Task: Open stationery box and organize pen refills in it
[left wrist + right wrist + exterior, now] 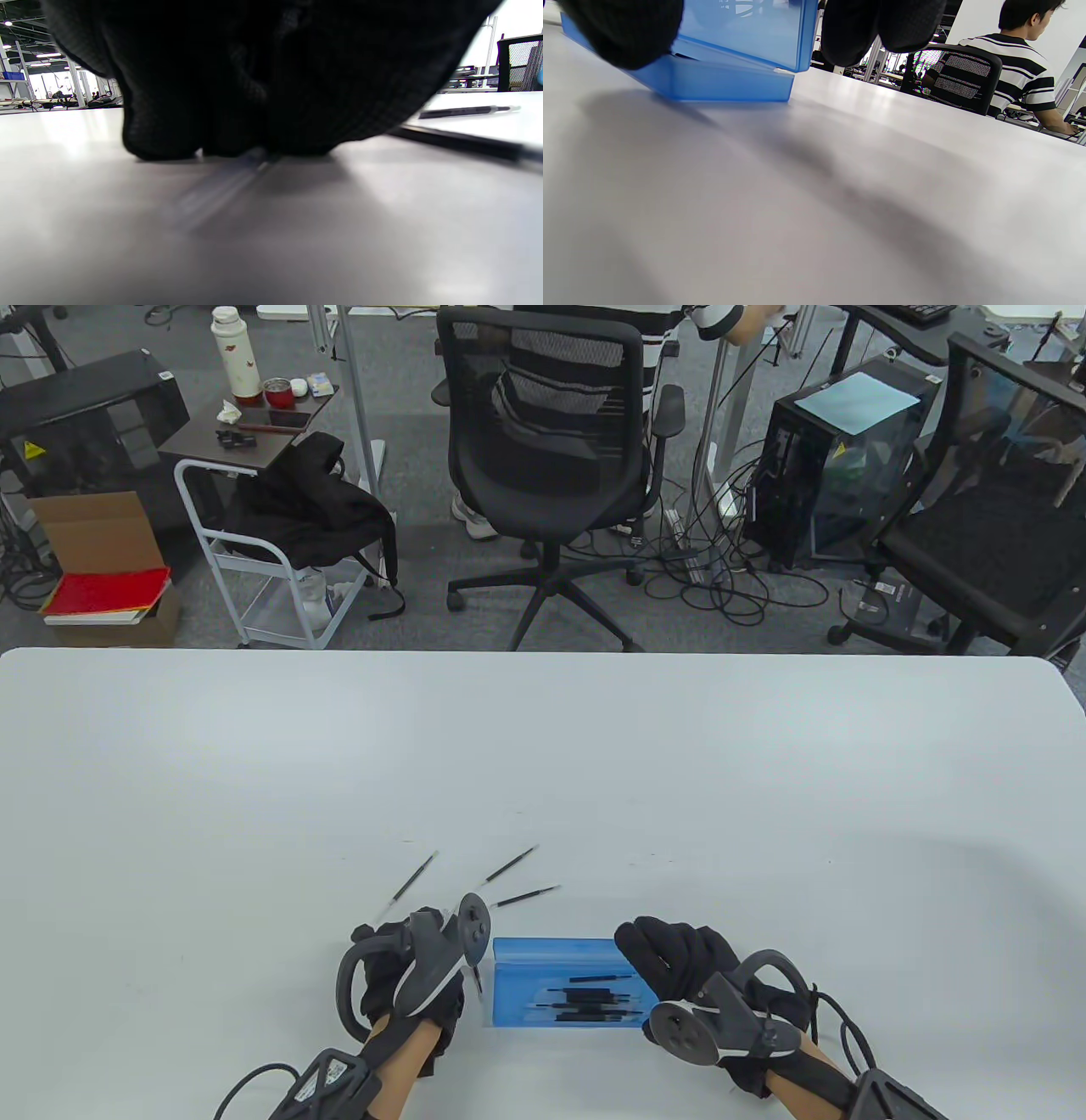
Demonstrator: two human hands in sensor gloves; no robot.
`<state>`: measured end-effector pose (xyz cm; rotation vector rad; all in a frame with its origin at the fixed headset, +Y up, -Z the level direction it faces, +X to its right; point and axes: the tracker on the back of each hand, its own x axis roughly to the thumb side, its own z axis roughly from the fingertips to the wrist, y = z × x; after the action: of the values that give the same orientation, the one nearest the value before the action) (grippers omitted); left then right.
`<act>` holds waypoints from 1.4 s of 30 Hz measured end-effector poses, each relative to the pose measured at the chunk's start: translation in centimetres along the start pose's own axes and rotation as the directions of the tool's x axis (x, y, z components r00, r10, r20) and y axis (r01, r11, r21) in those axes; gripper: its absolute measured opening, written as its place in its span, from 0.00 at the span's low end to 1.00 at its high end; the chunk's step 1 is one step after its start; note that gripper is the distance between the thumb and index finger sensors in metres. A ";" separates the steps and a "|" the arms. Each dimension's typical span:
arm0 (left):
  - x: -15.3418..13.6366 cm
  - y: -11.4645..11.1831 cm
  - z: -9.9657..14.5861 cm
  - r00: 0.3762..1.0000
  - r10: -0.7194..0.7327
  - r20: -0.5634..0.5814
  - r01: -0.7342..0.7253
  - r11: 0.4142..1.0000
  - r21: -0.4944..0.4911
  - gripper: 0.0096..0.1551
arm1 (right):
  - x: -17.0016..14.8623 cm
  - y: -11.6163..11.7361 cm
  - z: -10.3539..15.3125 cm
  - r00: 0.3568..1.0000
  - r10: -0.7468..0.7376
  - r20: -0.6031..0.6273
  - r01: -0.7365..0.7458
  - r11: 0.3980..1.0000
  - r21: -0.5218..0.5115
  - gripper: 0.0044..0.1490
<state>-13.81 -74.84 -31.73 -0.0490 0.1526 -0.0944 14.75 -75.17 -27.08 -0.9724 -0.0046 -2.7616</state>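
A translucent blue stationery box (560, 976) lies open near the table's front edge, its lid (551, 952) raised at the back. Several black pen refills (594, 1005) lie inside. My right hand (657, 954) grips the box's right end; in the right wrist view its thumb (628, 34) and fingers (882, 25) clasp the lid (755, 34). My left hand (399, 929) is just left of the box, its fingertips (237, 148) down on the table, pinching a blurred refill (220, 186). Three refills (509, 865) lie loose on the table beyond it.
The white table (543, 746) stretches far beyond the box. Past its far edge stand a black office chair (551, 432), a small trolley (254, 560) and a computer tower (840, 466). A person in a striped shirt (1022, 76) sits behind the chair.
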 end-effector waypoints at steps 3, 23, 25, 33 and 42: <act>-0.1 0.0 0.1 1.000 0.000 0.012 -0.001 1.000 0.015 0.30 | 0.0 0.0 0.0 1.000 0.000 0.001 0.000 1.000 -0.001 0.74; 1.9 8.8 8.6 0.886 0.003 0.464 -0.128 0.963 0.238 0.30 | -0.1 0.0 0.0 1.000 -0.002 -0.001 0.002 1.000 -0.001 0.74; 3.2 8.9 9.4 0.861 -0.040 0.507 -0.094 0.967 0.236 0.30 | -0.1 0.0 0.0 1.000 -0.003 -0.002 0.003 1.000 0.000 0.74; 8.4 6.6 11.0 0.719 -0.227 0.657 0.081 0.966 0.246 0.30 | -0.1 0.0 0.0 1.000 -0.005 -0.001 0.005 1.000 0.002 0.74; 12.2 4.0 11.5 0.541 -0.400 0.739 0.245 0.916 0.317 0.30 | -0.1 0.0 0.0 1.000 -0.008 0.002 0.008 1.000 0.003 0.74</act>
<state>0.28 -71.54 -22.45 0.0649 -0.7917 -0.4578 14.81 -75.18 -27.19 -0.9758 -0.0129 -2.7672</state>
